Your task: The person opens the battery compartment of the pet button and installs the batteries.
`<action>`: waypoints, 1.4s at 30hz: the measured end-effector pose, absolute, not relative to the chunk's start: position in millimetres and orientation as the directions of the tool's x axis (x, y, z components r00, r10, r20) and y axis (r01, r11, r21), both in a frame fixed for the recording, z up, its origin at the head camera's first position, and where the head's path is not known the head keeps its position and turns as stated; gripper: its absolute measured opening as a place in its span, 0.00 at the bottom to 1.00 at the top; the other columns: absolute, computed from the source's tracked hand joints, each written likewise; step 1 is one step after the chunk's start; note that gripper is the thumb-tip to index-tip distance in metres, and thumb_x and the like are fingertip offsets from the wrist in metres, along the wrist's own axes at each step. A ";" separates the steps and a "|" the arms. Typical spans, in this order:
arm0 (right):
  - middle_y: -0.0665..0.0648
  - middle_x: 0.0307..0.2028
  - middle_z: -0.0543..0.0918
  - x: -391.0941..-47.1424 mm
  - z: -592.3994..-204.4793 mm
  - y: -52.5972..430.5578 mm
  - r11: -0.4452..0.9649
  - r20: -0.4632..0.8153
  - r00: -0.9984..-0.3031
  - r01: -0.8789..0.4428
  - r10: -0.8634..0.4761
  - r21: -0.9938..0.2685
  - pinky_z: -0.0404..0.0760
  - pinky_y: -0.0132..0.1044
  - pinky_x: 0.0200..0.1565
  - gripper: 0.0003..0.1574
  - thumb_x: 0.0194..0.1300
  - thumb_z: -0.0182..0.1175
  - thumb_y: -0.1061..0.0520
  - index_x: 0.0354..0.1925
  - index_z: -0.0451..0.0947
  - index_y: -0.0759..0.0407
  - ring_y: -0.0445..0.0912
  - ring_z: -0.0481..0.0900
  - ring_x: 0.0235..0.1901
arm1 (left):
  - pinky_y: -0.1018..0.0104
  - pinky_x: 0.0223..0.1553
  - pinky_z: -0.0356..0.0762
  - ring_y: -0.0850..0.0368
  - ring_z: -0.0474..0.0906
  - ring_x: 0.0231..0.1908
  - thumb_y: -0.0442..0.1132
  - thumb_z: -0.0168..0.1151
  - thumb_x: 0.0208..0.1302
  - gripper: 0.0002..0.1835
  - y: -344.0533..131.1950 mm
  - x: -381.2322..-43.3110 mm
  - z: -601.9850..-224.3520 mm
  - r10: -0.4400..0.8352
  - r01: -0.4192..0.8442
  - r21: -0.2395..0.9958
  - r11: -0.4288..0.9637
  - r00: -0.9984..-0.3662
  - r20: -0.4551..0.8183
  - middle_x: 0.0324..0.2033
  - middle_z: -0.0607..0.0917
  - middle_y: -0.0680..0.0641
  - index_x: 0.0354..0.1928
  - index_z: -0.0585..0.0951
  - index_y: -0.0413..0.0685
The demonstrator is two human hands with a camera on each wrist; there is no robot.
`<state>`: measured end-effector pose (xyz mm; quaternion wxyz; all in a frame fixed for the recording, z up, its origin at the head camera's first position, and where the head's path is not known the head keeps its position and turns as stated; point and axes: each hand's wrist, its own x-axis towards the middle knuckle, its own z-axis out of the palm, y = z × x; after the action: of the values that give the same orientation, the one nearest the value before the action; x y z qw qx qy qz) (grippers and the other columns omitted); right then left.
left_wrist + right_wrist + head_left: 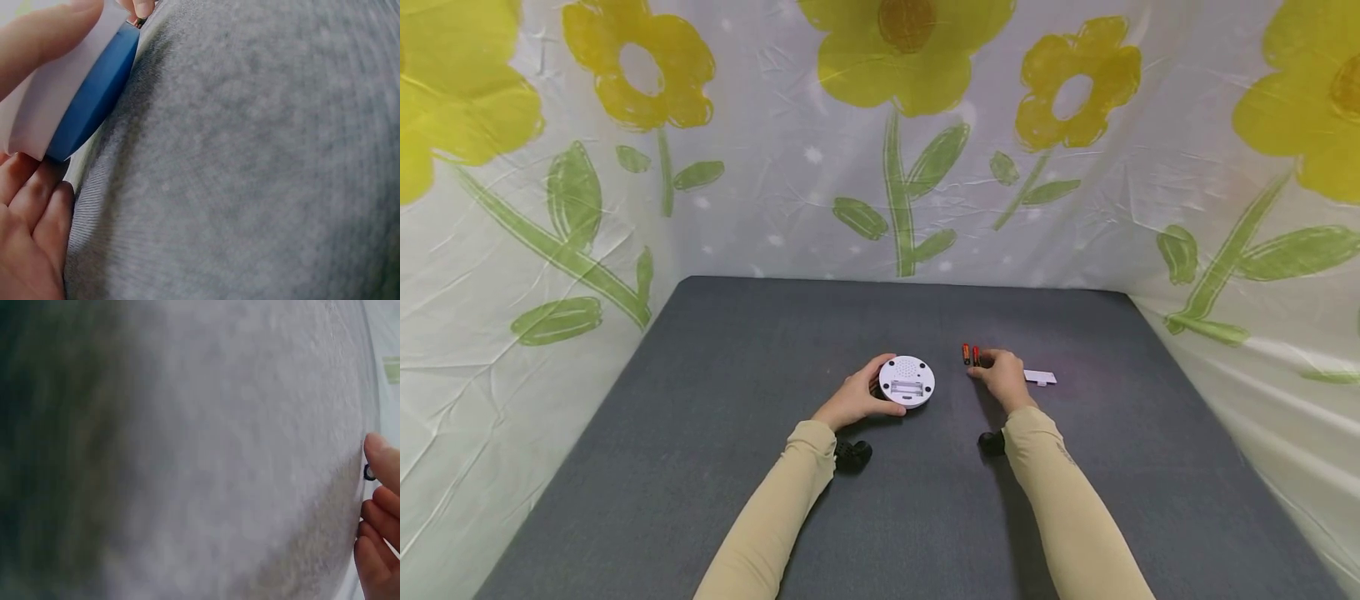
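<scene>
Step in hand, as I read it: battery pickup for the round white device (917, 367), judging by its uncovered battery compartment (907, 388), which looks unfilled in the head view.

Left hand (859, 395): holding the device by its edge, thumb on the near side, fingers round the far side, a bit right of frame centre. Compartment side faces up toward the camera; left wrist view shows a blue band (100, 94) on the device's other side.

Right hand (1006, 379): narrow, thumb and fingertips at the near battery (976, 356). Right wrist view has a battery end between thumb and index finger at the right edge of the frame. Can't tell if the pinch is firm or the battery is off the table (775, 333).

Far battery (966, 354): just left of the near one, well right of the device. White strip (1041, 377), probably the compartment cover: on the table, just right of the right hand.

Next move probably calls for a secure pinch, then a carry left to the compartment, device held steady. Check polarity. Main risk: knocking the far battery.
</scene>
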<state>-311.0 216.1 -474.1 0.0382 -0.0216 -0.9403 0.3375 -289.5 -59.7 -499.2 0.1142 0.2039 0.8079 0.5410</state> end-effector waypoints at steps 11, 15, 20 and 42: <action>0.68 0.43 0.81 -312.8 -477.6 210.8 0.794 0.129 -0.985 0.015 0.118 -0.608 0.71 0.51 0.49 0.20 0.53 0.69 0.60 0.42 0.80 0.72 0.61 0.74 0.47 | 0.60 0.62 0.58 0.55 0.58 0.64 0.42 0.77 0.42 0.52 -58.6 -287.6 -497.5 0.451 0.198 0.925 0.325 -0.892 0.032 0.66 0.62 0.48 0.69 0.58 0.50; 0.67 0.39 0.81 -314.8 -478.6 207.8 0.788 0.146 -0.978 0.030 0.151 -0.615 0.71 0.50 0.47 0.16 0.52 0.69 0.60 0.38 0.82 0.70 0.61 0.75 0.44 | 0.59 0.62 0.58 0.55 0.58 0.64 0.40 0.77 0.43 0.51 -58.6 -287.0 -496.6 0.446 0.194 0.928 0.318 -0.894 0.034 0.66 0.62 0.48 0.69 0.58 0.48; 0.67 0.38 0.82 -315.5 -479.2 206.1 0.790 0.165 -0.971 0.036 0.173 -0.612 0.72 0.50 0.46 0.14 0.52 0.69 0.61 0.37 0.83 0.70 0.61 0.75 0.43 | 0.62 0.62 0.58 0.58 0.58 0.64 0.40 0.77 0.43 0.50 -58.2 -283.7 -492.6 0.441 0.203 0.920 0.336 -0.897 0.037 0.65 0.63 0.50 0.69 0.58 0.50; 0.64 0.35 0.82 -310.4 -472.4 214.7 0.632 0.172 -0.929 0.080 0.327 -0.771 0.74 0.45 0.37 0.12 0.62 0.61 0.58 0.39 0.83 0.68 0.55 0.75 0.38 | 0.60 0.61 0.60 0.57 0.60 0.63 0.40 0.77 0.43 0.51 -59.3 -286.8 -500.6 0.460 0.216 0.931 0.293 -0.886 0.060 0.65 0.63 0.49 0.69 0.58 0.49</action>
<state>-310.4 214.7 -472.4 0.1495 -0.1143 -0.8909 0.4134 -286.8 -59.3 -500.6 0.1100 0.2121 0.7966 0.5552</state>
